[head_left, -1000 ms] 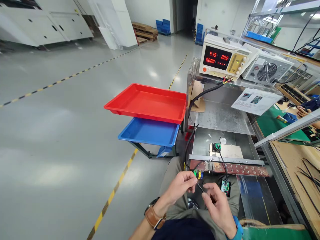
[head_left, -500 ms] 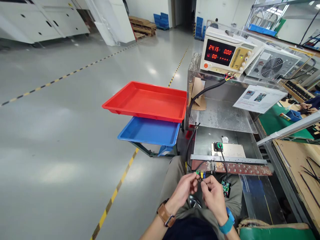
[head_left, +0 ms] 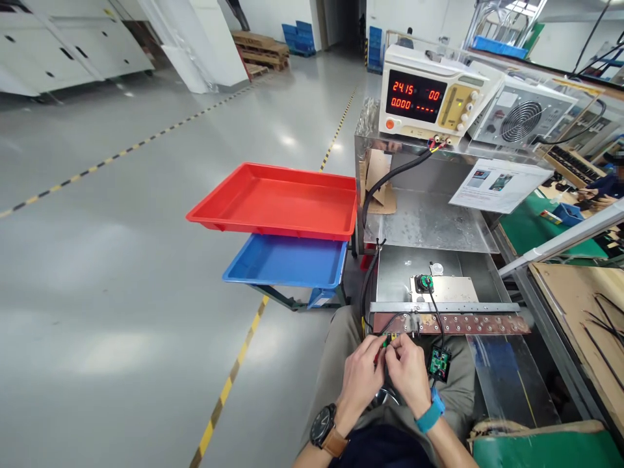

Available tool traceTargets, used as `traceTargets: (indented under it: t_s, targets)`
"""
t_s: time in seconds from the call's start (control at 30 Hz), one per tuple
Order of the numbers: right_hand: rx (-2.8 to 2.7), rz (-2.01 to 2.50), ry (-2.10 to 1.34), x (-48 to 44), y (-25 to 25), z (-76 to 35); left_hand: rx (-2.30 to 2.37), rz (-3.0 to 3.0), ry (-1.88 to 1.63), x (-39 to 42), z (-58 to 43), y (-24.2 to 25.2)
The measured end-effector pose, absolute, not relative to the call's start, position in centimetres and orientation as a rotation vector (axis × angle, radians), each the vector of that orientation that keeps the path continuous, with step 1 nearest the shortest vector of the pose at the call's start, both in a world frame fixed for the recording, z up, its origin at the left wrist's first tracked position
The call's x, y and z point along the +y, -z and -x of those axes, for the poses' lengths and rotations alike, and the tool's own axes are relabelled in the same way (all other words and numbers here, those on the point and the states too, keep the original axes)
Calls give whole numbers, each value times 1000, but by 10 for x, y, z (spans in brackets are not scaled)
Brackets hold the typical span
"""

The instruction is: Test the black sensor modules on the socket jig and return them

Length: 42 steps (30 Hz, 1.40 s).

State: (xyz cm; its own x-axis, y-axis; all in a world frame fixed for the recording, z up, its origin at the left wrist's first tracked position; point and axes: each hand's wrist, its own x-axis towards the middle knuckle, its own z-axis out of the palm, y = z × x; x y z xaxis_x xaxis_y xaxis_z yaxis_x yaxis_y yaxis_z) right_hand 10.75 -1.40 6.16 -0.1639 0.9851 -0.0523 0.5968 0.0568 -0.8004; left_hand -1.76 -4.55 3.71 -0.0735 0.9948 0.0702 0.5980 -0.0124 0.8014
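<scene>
My left hand and my right hand meet over my lap, fingertips pinched close together. They are at a row of small coloured connectors, green and yellow, under the front edge of a brown strip with metal studs. Whatever the fingertips hold is small and mostly covered by them. Beside my right hand, a green circuit board in a black case lies on my thigh. A black cable runs up from it to a round green-faced connector on a silver metal plate.
A red tray sits above a blue tray on my left. A power supply with red digits stands on the shelf ahead, a thick black cable hanging from it. At right are cardboard with loose wires and a co-worker.
Both hands have moved slightly forward and closer together, nearer the coloured connectors. My left wrist has turned, showing the watch face. The view has shifted slightly; the power supply's digits differ.
</scene>
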Motion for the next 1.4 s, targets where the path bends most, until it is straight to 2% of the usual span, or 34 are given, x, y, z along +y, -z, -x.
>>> traceTargets:
  t_s: [0.3, 1.4]
  targets:
    - [-1826, 1576, -901, -13, -58, -104, 1842, -1851, -706, -38, 19, -44]
    - [-1745, 1495, -861, -16, -38, -103, 1882, -2018, -732, -34, 24, -37]
